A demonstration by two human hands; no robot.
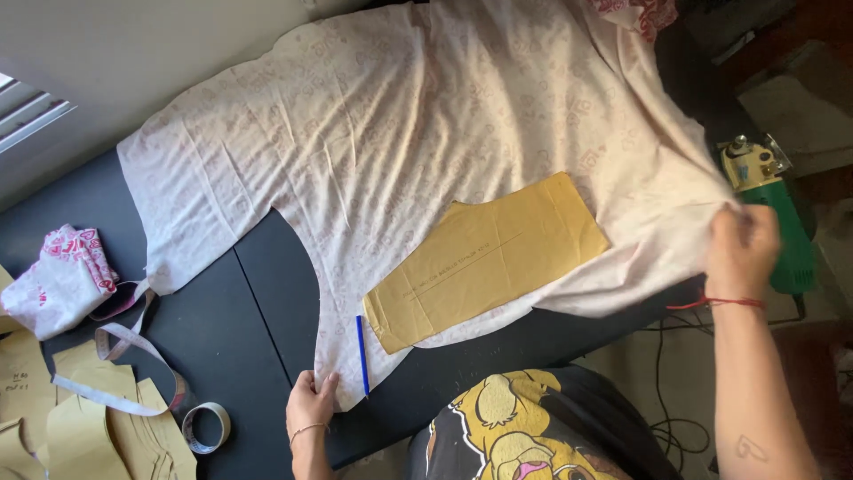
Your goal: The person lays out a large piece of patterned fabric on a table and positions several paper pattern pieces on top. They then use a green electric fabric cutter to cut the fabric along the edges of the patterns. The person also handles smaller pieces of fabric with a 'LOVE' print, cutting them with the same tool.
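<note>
A large pale pink printed fabric point(400, 133) is spread over a black table point(222, 329). A brown paper pattern piece point(484, 258) lies on its near part, and a blue pen point(362, 354) rests by the fabric's near corner. My left hand point(311, 402) presses flat on that near corner of the fabric. My right hand point(742, 249) pinches the fabric's right edge and holds it lifted off the table's right side.
At left lie a folded pink-and-white cloth point(58, 276), a measuring tape point(124, 356), a tape roll point(206, 427) and several brown pattern pieces point(98, 427). A green electric cutting tool point(773, 204) sits at the right edge, with cables point(675, 427) on the floor.
</note>
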